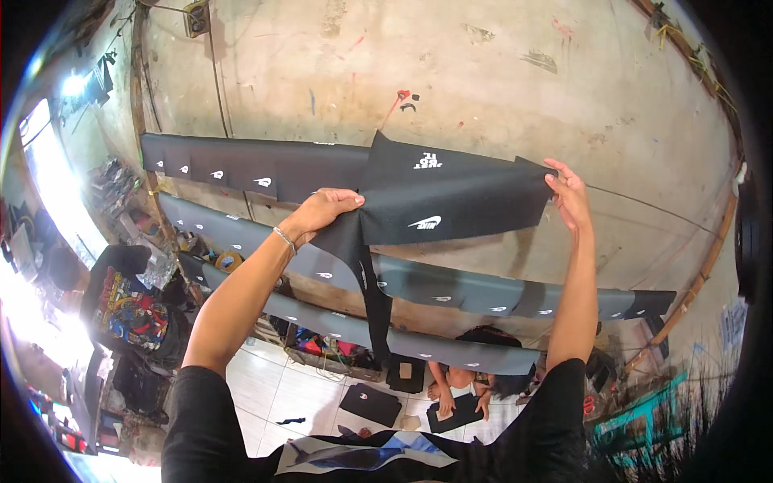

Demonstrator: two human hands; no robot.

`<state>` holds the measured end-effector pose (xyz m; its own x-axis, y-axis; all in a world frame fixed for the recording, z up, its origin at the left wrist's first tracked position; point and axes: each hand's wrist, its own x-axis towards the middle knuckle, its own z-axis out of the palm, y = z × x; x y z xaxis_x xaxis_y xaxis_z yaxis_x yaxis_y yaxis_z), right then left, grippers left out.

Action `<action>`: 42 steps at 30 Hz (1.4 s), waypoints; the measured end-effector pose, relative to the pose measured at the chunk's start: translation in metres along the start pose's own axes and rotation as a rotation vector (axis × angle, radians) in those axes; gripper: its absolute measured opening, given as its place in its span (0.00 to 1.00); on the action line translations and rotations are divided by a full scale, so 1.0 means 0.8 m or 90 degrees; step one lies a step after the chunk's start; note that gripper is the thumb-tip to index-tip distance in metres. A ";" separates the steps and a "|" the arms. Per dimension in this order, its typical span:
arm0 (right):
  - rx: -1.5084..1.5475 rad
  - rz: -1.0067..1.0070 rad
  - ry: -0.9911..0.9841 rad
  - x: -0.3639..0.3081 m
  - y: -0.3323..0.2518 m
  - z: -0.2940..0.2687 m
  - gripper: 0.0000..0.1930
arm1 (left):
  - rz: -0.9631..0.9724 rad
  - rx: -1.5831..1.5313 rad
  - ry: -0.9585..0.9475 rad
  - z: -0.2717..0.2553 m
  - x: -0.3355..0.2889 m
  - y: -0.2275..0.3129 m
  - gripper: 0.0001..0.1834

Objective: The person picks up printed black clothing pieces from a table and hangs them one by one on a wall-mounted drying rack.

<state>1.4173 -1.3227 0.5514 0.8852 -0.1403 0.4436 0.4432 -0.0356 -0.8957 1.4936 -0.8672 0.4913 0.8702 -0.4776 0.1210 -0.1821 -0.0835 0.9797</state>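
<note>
Grip is narrow on both sides: the left hand (324, 214) pinches the left edge of a black printed cloth (459, 193), the right hand (570, 195) its far right corner, so it spans between them. Beyond stands a stained wall (483, 64); rows of dark printed pieces (241, 236) hang nearer. Folded black cloths (370, 406) lie on the near tiled floor (264, 390), a co-worker's hand (445, 401) touching the right one.
</note>
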 end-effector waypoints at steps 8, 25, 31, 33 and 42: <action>0.069 0.004 0.124 0.026 0.018 0.020 0.14 | -0.031 0.110 0.056 -0.033 0.032 0.006 0.12; 0.061 -0.037 0.172 0.034 0.075 0.036 0.15 | -0.058 0.314 0.157 -0.061 -0.157 -0.019 0.10; -0.009 -0.037 0.058 0.034 0.080 0.043 0.17 | 0.033 0.404 0.176 -0.085 -0.214 -0.029 0.08; -0.029 -0.023 0.036 0.035 0.085 0.043 0.18 | 0.040 0.459 0.184 -0.087 -0.235 -0.023 0.08; -0.196 -0.132 0.297 -0.016 0.077 0.058 0.17 | -0.082 0.516 0.183 -0.097 -0.288 -0.008 0.09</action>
<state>1.4400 -1.2775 0.4918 0.5978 -0.5169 0.6128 0.4775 -0.3844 -0.7901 1.3296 -0.6884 0.4697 0.9686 -0.1905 0.1594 -0.2482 -0.7710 0.5864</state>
